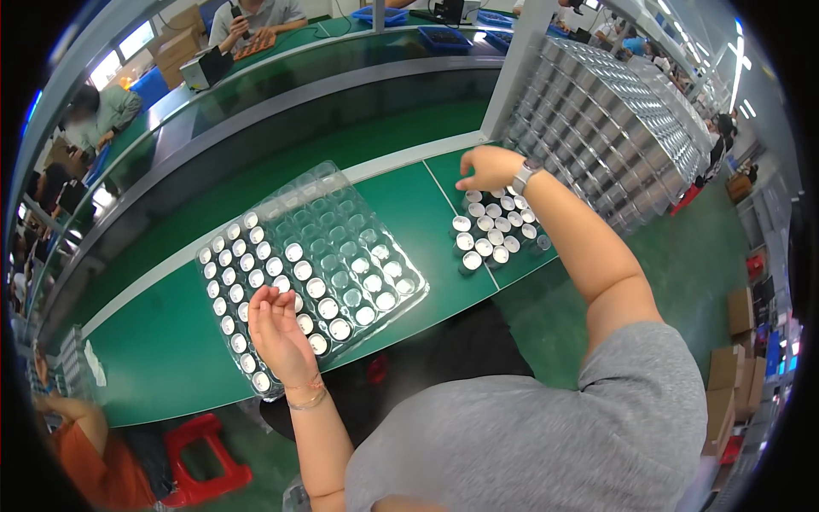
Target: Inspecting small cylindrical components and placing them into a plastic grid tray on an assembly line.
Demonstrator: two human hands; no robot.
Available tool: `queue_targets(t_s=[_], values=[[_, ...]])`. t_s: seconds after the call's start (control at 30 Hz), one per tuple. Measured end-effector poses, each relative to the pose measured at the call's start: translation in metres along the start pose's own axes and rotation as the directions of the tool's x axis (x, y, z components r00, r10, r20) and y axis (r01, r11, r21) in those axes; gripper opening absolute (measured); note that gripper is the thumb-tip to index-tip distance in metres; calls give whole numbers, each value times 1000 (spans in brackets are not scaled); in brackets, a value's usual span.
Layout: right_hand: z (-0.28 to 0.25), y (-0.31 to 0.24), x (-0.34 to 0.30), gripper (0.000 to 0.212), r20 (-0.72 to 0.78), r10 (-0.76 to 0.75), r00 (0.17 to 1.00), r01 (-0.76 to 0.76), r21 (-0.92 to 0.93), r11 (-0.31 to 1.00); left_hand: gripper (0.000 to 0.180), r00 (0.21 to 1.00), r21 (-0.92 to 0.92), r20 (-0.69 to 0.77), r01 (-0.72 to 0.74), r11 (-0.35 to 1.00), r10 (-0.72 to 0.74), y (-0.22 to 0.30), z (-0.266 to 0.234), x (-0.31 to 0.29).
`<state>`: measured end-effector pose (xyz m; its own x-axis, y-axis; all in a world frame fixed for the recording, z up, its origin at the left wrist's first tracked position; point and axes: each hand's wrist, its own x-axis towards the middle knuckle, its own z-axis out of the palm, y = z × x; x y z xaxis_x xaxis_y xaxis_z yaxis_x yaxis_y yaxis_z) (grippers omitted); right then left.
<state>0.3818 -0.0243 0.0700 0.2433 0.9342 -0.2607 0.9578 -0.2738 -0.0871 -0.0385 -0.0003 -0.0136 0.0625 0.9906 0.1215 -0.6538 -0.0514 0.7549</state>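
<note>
A clear plastic tray [320, 213] with rows of round cups lies on the green bench. Small dark round parts with white tops [302, 270] fill its left columns, and several white-topped pieces [386, 300] sit at its lower right. Over the tray's near part is my left hand [283, 340], palm turned up, fingers loosely bent and apart from the thumb; I see nothing held in it. My right hand [493, 169] hovers at the far edge of a loose cluster of the same parts [486, 224]. Its fingers point left with a gap between them.
Tall stacks of clear trays [589, 119] stand at the right end of the bench. A grey rail [401, 160] runs along the far side, with an upright post [514, 77]. Other people work beyond it. A red stool [205, 456] stands lower left, near another person's arm [81, 418].
</note>
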Motion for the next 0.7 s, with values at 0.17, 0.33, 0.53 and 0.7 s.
queue_targets(t_s=[0.17, 0.33, 0.53, 0.7], values=[[30, -5, 14, 56, 107, -51, 993, 46, 41, 998, 23, 999, 60, -21, -44, 997, 45, 9, -3, -4], [33, 2, 3, 48, -1, -109, 994, 109, 12, 994, 20, 997, -13, -75, 26, 1000, -27, -6, -8, -4], [38, 1, 6, 36, -52, -56, 997, 61, 109, 992, 22, 998, -59, -47, 44, 997, -47, 2, -3, -9], [47, 8, 21, 34, -125, -114, 986, 126, 97, 987, 21, 997, -47, -67, 24, 999, -27, 1, -6, -7]])
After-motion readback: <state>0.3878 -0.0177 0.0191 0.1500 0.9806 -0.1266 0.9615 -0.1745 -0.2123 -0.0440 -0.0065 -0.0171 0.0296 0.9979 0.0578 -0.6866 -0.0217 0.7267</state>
